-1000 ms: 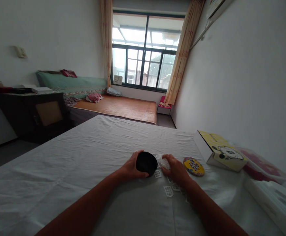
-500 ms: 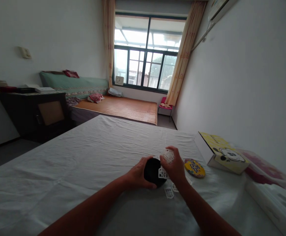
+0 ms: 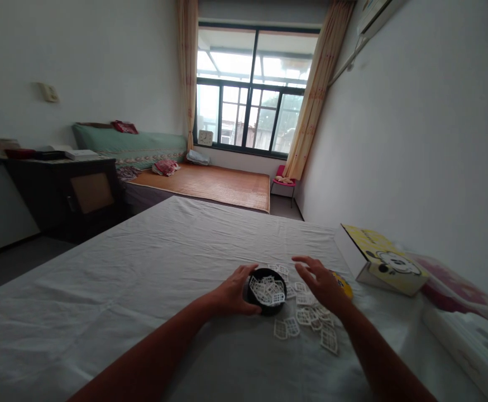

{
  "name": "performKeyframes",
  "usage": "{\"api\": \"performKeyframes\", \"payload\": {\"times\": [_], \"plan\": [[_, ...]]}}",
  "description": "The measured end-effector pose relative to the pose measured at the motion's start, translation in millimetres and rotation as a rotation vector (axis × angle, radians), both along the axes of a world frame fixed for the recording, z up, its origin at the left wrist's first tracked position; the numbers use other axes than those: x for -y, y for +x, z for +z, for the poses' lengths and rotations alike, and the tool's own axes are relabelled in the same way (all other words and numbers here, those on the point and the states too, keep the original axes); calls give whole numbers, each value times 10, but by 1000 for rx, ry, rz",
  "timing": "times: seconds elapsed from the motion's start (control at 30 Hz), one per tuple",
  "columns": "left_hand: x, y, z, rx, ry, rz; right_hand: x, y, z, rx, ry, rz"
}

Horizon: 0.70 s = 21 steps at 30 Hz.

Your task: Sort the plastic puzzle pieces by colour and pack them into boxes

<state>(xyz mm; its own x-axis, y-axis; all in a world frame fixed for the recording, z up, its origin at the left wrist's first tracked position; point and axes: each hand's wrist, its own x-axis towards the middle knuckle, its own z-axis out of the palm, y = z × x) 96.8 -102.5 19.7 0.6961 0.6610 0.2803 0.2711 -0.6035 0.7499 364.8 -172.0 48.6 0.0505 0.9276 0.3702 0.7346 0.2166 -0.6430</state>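
Small white lattice-like pieces [image 3: 264,289] fill a round black container [image 3: 286,307] on the white cloth. My left hand [image 3: 235,293] curves round the container's left side, thumb at the near rim and fingers at the far rim. More white pieces [image 3: 309,315] lie scattered on the cloth to its right, some overlapping. My right hand [image 3: 321,282] hovers above these loose pieces with fingers apart and nothing in them. Partly hidden behind that hand is a round yellow lid-like disc [image 3: 344,285] with blue marks.
A yellow box with a cartoon face [image 3: 388,262] stands at the right of the table. Beside it are a clear bag with something dark red [image 3: 445,287] and a white packet [image 3: 470,340]. Farther off is a low bed with a woven mat [image 3: 214,187].
My right hand has let go of the white pieces it held and moved right, opening. The container now shows white pieces inside, and many more lie uncovered on the cloth.
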Motion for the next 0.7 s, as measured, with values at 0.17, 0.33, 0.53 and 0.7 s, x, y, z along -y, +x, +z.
{"api": "performKeyframes", "payload": {"times": [0.17,0.33,0.53,0.7], "plan": [[11,84,-45,-72,38,-3,476,659,-256,309,-292,-39],[-12,134,-38,-82,110,15,412,371,-357,219,-331,5],[-174,-170,87,-169,69,87,-149,-7,-178,144,-231,53],[-281,-326,130,-217,33,73,-554,-116,-153,322,-197,178]]}}
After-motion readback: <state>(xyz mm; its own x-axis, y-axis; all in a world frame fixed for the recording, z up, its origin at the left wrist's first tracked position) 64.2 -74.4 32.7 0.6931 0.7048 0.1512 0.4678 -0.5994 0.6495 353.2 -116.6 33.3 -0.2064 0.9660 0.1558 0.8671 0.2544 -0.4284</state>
